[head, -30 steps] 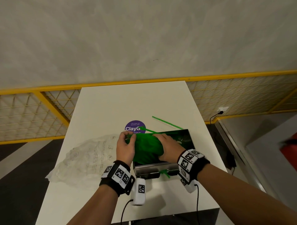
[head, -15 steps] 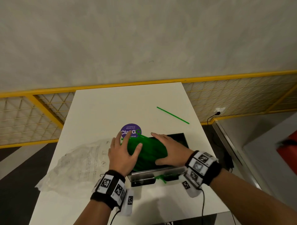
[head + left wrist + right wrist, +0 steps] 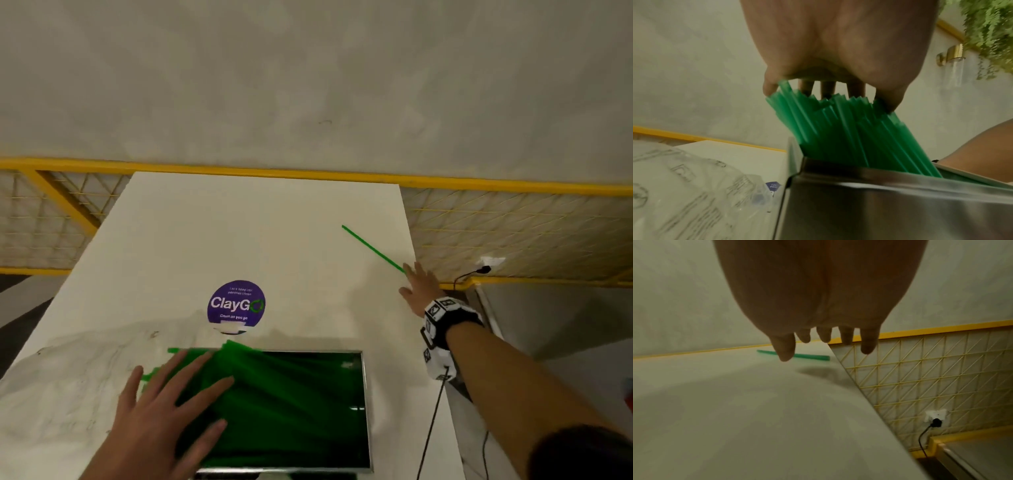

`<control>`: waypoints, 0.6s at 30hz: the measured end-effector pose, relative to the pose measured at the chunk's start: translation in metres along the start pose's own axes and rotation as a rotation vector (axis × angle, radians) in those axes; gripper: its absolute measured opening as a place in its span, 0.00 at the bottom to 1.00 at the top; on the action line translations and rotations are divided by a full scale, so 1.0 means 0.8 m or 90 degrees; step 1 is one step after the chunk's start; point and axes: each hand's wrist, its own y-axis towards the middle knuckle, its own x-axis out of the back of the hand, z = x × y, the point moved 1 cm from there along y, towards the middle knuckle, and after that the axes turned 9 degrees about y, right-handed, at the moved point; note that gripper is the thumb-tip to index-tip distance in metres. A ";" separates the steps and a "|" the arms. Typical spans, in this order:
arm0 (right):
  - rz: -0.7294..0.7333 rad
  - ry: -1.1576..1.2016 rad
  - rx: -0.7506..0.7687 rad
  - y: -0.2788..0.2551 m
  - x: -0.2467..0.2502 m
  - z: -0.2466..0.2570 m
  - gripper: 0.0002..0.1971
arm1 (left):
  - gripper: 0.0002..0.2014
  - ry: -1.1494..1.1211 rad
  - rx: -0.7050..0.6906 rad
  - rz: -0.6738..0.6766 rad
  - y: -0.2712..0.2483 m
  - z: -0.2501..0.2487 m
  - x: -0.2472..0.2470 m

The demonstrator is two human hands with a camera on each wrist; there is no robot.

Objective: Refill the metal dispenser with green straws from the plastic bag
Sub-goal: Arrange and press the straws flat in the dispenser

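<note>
Right hand [image 3: 418,287] has left the green straws [image 3: 274,401] in the metal dispenser [image 3: 365,411] and now reaches, fingers spread and empty, for the stray straw [image 3: 371,248] near the table [image 3: 239,222] edge. Left hand [image 3: 161,421], fingers straight, presses the bundle, whose ends overhang the rim. Plastic bag [image 3: 68,387] lies left. Judgement: only strays remain.

Left grip [image 3: 161,418] flat, right grip [image 3: 419,291] outstretched.

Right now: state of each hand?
Left hand: open, fingers pressing the green straws in the metal dispenser.
Right hand: open, empty, beside the stray straw.
</note>
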 end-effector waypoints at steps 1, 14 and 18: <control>0.014 0.009 -0.013 0.017 -0.002 0.003 0.31 | 0.24 -0.009 0.007 -0.013 0.003 0.000 -0.003; -0.168 0.031 -0.035 0.010 -0.019 0.014 0.10 | 0.24 -0.092 0.022 -0.029 0.002 0.002 -0.003; -0.136 0.105 -0.063 -0.020 -0.013 0.014 0.09 | 0.24 -0.130 0.014 -0.018 -0.001 0.004 -0.002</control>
